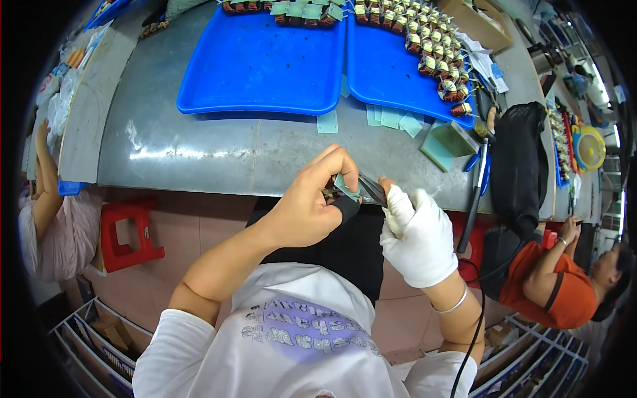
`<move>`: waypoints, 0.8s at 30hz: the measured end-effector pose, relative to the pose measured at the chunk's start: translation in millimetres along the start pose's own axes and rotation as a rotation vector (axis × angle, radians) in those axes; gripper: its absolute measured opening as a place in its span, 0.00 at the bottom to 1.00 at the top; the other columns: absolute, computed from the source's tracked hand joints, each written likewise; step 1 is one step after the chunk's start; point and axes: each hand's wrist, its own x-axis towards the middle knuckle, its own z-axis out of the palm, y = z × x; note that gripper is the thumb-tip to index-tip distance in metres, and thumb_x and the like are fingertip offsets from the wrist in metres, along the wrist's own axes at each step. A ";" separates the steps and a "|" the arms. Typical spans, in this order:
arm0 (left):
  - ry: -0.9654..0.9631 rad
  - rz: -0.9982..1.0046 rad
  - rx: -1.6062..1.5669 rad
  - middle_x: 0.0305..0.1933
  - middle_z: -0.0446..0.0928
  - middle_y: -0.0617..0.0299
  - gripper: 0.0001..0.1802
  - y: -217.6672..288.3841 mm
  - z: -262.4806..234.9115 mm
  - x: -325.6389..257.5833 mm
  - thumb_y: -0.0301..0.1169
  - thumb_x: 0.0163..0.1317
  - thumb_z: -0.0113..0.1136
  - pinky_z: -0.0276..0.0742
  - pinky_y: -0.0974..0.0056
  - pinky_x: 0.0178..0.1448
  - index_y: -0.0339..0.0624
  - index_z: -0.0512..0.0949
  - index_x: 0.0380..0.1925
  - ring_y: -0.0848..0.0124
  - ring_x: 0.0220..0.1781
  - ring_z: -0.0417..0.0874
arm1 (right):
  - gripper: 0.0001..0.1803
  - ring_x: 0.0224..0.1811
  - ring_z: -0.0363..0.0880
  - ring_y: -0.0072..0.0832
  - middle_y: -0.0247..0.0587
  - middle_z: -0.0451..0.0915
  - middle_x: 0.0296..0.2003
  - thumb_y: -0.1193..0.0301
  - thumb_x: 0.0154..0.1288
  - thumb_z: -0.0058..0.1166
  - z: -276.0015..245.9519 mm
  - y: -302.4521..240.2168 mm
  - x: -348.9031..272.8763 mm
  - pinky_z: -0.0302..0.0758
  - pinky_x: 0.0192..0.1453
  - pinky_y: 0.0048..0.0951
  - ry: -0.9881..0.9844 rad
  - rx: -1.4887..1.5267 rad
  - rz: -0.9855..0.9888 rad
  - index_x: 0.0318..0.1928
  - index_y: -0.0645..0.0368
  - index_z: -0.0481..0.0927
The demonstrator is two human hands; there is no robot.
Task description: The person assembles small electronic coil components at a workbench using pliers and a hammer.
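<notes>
My left hand [310,196], with a black cover on its thumb, pinches a small wound coil that carries a pale green plate [345,187]. Fingers hide most of the coil. In a white glove, my right hand [419,237] is closed around a pair of pliers [373,190]. The plier jaws reach to the edge of the green plate; whether they grip anything there is too small to tell. Both hands are just in front of the metal table's [219,159] near edge.
A left blue tray [265,66] bears green-plated coils at its far end; a right blue tray [378,73] holds many yellow-topped coils [431,43]. Loose green plates [391,117], a green plate stack [452,140] and a black bag [521,166] lie nearby. Co-workers sit both sides.
</notes>
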 end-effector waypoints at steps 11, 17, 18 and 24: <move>0.049 0.087 -0.103 0.35 0.65 0.64 0.11 3.5 4.9 -0.4 0.15 0.51 0.55 0.64 0.71 0.36 0.41 0.68 0.31 0.76 0.33 0.67 | 0.28 0.30 0.75 0.41 0.42 0.71 0.31 0.78 0.50 0.60 6.1 2.7 2.4 0.74 0.33 0.39 0.039 0.317 0.034 0.56 0.48 0.79; 0.107 0.183 -0.107 0.35 0.66 0.63 0.13 -4.7 12.3 -0.3 0.14 0.51 0.58 0.66 0.70 0.40 0.42 0.67 0.30 0.73 0.34 0.69 | 0.25 0.31 0.77 0.38 0.44 0.76 0.33 0.84 0.51 0.56 13.7 6.0 1.3 0.75 0.39 0.32 0.029 0.606 0.089 0.53 0.57 0.79; 0.089 0.179 -0.110 0.36 0.65 0.63 0.16 -9.5 11.5 -0.8 0.14 0.51 0.62 0.65 0.70 0.41 0.44 0.66 0.30 0.73 0.36 0.68 | 0.23 0.33 0.78 0.34 0.43 0.79 0.37 0.86 0.52 0.56 14.6 6.5 1.4 0.75 0.42 0.26 0.015 0.696 0.107 0.51 0.62 0.79; 0.168 0.196 -0.026 0.41 0.67 0.60 0.19 -12.5 20.6 3.4 0.15 0.51 0.63 0.69 0.69 0.46 0.42 0.69 0.41 0.70 0.42 0.72 | 0.23 0.36 0.77 0.32 0.42 0.79 0.38 0.85 0.53 0.59 18.4 8.5 0.7 0.74 0.46 0.26 0.070 0.750 0.183 0.52 0.64 0.78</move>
